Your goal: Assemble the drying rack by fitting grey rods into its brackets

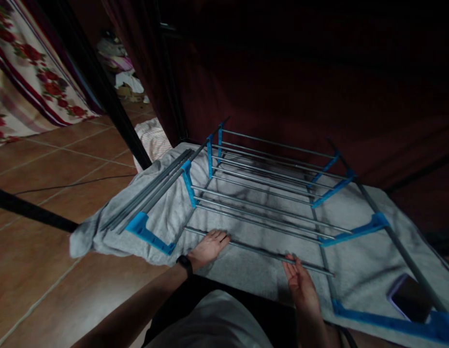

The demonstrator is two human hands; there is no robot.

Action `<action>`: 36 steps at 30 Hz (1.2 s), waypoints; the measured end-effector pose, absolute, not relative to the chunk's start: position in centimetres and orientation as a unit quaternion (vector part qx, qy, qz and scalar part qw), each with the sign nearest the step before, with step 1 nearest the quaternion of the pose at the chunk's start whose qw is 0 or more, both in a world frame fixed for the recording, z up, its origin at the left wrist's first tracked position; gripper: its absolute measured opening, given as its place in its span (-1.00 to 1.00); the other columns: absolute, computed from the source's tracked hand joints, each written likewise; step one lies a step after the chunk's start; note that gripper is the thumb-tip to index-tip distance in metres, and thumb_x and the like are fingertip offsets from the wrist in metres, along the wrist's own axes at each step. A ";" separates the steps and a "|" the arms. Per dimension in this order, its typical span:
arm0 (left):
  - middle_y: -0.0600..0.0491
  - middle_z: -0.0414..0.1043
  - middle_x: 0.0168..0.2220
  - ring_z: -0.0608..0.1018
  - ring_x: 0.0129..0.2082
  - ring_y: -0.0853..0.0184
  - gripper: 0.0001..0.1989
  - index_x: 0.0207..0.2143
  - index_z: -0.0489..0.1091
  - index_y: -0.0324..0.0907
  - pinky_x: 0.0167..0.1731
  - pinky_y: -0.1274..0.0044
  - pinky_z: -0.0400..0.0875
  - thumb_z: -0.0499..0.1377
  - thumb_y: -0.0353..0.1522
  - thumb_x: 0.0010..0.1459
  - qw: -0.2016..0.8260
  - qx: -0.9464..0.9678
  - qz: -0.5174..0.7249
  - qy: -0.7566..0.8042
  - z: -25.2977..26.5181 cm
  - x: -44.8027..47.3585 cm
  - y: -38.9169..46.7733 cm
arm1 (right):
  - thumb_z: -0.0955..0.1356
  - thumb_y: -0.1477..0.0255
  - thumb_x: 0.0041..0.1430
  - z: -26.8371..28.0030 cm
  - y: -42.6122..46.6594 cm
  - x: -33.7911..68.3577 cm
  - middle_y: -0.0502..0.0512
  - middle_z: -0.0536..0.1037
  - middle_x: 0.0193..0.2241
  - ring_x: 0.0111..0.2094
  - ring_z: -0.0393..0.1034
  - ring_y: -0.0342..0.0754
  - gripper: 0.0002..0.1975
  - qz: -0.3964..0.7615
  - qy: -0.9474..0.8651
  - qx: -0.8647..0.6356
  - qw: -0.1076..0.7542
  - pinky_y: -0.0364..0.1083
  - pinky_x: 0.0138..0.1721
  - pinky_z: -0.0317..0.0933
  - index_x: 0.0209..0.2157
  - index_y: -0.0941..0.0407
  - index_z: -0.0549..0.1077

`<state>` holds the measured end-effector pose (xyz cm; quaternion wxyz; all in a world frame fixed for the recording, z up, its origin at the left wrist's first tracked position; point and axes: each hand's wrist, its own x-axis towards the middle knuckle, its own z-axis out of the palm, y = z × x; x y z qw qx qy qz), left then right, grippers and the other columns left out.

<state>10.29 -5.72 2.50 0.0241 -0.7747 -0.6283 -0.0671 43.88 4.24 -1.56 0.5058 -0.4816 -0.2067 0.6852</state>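
Observation:
A partly assembled rack lies on grey cloth, with blue plastic brackets (190,184) along its dark side poles and several thin metal rods (260,212) between them. One metal rod (255,249) runs across the near side, its right end beside the right lower pole. Palm down, my left hand (209,246) has its fingers closed over this rod left of its middle. My right hand (301,282) is turned palm inward and grips the same rod nearer its right end, fingertips around it. A blue bracket (150,232) stands left of my left hand.
Loose grey tubes (152,188) lie on the grey cloth (242,273) at left. A phone (409,297) rests at the right near another blue bracket (383,321). Dark bed-frame poles (111,106) cross the left side. A cable (75,184) trails over the tiled floor (50,261).

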 end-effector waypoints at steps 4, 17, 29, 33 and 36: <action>-0.01 0.45 -0.04 0.46 -0.02 0.27 -0.67 0.04 0.35 -0.11 0.07 0.35 0.28 -0.09 -0.28 0.37 0.028 -0.774 -0.076 -0.628 2.1 10.1 -5.6 | 0.54 0.27 -0.10 -1.6 4.0 43.7 0.07 0.61 -0.16 0.01 0.47 0.00 -0.67 0.692 -0.195 -0.455 0.525 0.05 0.16 0.28 -0.25 0.07 0.54; -0.01 0.56 -0.09 0.56 -0.07 0.26 -0.63 -0.04 0.46 -0.13 0.00 0.37 0.41 -0.10 -0.28 0.37 0.064 -0.781 -0.112 -0.610 0.6 8.6 -5.6 | 0.57 0.32 -0.16 -0.9 3.8 43.0 0.11 0.62 -0.15 -0.02 0.49 0.00 -0.63 0.709 -0.174 -0.423 0.537 -0.01 0.00 0.37 -0.24 0.04 0.57; 0.09 0.61 -0.16 0.62 -0.18 0.31 -0.68 -0.06 0.49 -0.03 -0.10 0.46 0.49 -0.04 -0.25 0.34 0.139 -0.817 -0.159 -0.536 -0.5 6.6 -4.9 | 0.56 0.30 -0.17 0.3 3.9 41.9 0.07 0.64 -0.28 -0.18 0.53 -0.02 -0.64 0.699 -0.150 -0.409 0.567 -0.04 -0.10 0.39 -0.28 0.09 0.54; 0.11 0.61 -0.19 0.62 -0.23 0.32 -0.67 -0.09 0.49 -0.02 -0.17 0.46 0.49 -0.05 -0.34 0.31 0.174 -0.830 -0.167 -0.503 0.2 6.2 -5.0 | 0.54 0.27 -0.13 1.2 4.0 41.0 0.05 0.63 -0.32 -0.24 0.53 -0.01 -0.70 0.677 -0.139 -0.427 0.582 -0.04 -0.17 0.41 -0.35 0.07 0.51; 0.12 0.61 -0.17 0.62 -0.23 0.32 -0.62 -0.09 0.49 0.01 -0.18 0.46 0.49 -0.07 -0.45 0.25 0.190 -0.838 -0.163 -0.484 0.7 5.7 -5.2 | 0.54 0.27 -0.11 2.4 4.2 40.7 0.06 0.63 -0.33 -0.26 0.53 -0.02 -0.72 0.683 -0.139 -0.409 0.589 -0.04 -0.19 0.41 -0.38 0.07 0.48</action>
